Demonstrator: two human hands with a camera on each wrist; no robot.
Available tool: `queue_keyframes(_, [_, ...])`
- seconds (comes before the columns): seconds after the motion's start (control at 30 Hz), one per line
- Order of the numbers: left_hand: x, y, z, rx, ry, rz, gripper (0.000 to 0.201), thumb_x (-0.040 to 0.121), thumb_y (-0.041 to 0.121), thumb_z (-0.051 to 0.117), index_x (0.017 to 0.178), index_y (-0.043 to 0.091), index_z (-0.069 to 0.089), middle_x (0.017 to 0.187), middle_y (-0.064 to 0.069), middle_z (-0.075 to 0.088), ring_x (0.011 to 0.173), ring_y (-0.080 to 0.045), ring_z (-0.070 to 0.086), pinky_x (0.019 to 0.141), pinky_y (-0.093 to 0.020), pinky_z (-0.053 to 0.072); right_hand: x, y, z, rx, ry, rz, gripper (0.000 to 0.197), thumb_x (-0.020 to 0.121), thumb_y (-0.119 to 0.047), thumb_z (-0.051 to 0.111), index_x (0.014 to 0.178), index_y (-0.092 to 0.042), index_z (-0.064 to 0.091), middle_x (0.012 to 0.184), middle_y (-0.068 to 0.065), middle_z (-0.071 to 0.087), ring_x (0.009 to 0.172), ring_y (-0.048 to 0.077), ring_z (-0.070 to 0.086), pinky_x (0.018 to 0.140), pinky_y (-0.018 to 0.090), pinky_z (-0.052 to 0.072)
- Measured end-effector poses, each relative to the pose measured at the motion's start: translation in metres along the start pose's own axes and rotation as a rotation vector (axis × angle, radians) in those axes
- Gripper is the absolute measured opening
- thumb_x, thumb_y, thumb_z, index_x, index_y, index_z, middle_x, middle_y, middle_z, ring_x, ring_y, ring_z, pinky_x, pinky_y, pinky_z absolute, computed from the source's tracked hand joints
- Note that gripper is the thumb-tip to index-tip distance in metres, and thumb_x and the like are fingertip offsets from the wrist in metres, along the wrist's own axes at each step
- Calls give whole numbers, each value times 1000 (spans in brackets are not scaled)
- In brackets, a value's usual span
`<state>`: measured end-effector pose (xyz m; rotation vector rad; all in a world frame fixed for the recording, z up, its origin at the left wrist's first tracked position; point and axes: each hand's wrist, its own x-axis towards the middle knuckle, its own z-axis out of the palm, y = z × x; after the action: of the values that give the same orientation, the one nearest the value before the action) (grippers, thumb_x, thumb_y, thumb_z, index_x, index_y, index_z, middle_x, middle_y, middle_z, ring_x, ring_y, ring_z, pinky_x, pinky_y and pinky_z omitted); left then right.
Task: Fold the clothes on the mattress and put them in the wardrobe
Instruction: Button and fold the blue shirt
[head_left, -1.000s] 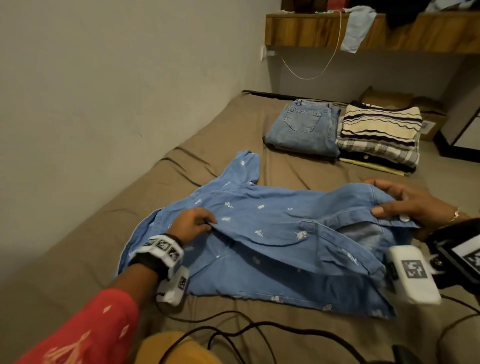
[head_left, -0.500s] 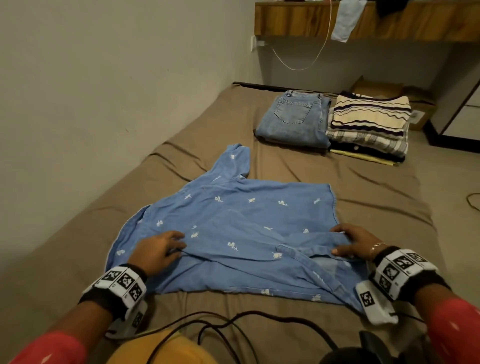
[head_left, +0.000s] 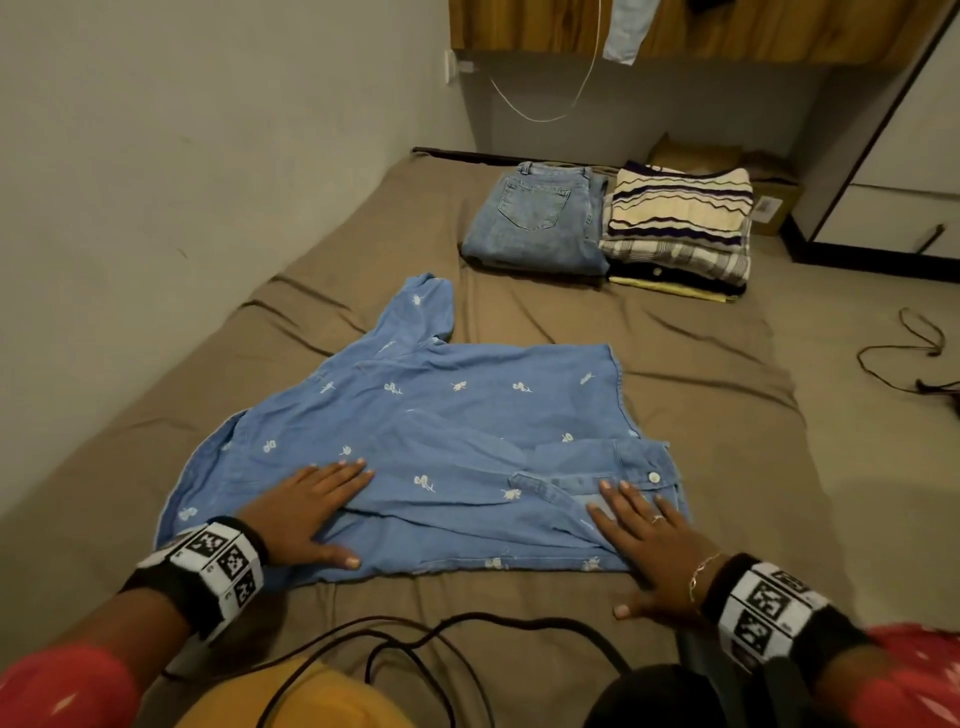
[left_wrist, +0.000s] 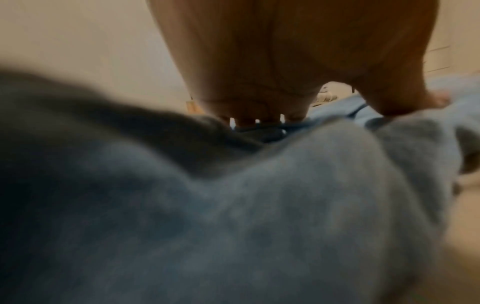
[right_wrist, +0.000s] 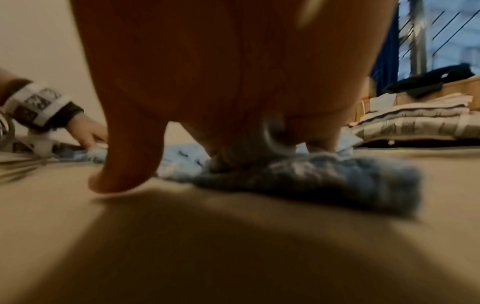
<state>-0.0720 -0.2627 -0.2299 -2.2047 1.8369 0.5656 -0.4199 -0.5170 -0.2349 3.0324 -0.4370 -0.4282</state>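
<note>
Both hands lie flat with fingers spread: the left hand (head_left: 306, 512) presses the near left part of the light blue denim shirt with small white embroidered sprigs (head_left: 467, 415), the right hand (head_left: 652, 540) its buttoned corner (thumb on the sheet). No writing is readable; the wristbands carry only black-and-white square markers. The shirt lies spread on the brown-sheeted mattress (head_left: 701, 364) beside a plain wall, folded blue jeans (head_left: 535, 223) and a stack of striped folded clothes (head_left: 680, 228) further back.

shirt (head_left: 467, 426) before jeans (head_left: 535, 223), on mattress (head_left: 675, 353)
</note>
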Motion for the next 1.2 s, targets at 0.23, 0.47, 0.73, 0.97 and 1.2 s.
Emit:
queue_keyframes(0.23, [-26,3,-1,127,-51,-154,116,57,74,46,148,11,10,143,-13,41,125,-27,44,92,-46,40,4,2,-2,9,-157,105,135,51,-48,81,146,-29,-12,144,21,36,120,42,49,73,59,51])
queue_keyframes(0.47, [-32,22,-14,217,-36,-146,84,90,11,48,145,5,-15,155,-10,-8,145,-23,6,116,-35,13,9,16,-13,6,-89,49,155,36,-31,92,144,-28,-19,113,26,63,91,47,64,51,51,55])
queue_keyframes(0.73, [-63,26,-12,-24,-196,42,100,75,80,32,150,18,8,157,2,-3,144,-11,2,117,-30,10,-30,3,40,-202,-266,9,58,94,-43,4,149,-23,6,154,19,7,128,41,39,79,47,53])
queue_keyframes(0.97, [-12,-44,-88,-471,231,-281,52,79,53,63,114,15,62,112,-4,66,101,-16,60,85,-17,40,59,28,-117,263,-301,-36,42,97,-19,44,137,-27,36,124,-4,58,113,9,54,90,11,34])
queue_keyframes(1.2, [43,-107,-86,-344,285,-612,34,93,14,53,125,4,56,128,-16,56,116,-29,53,94,-28,38,182,81,-112,45,-131,277,45,88,-11,55,132,-18,46,136,8,49,122,26,48,100,31,38])
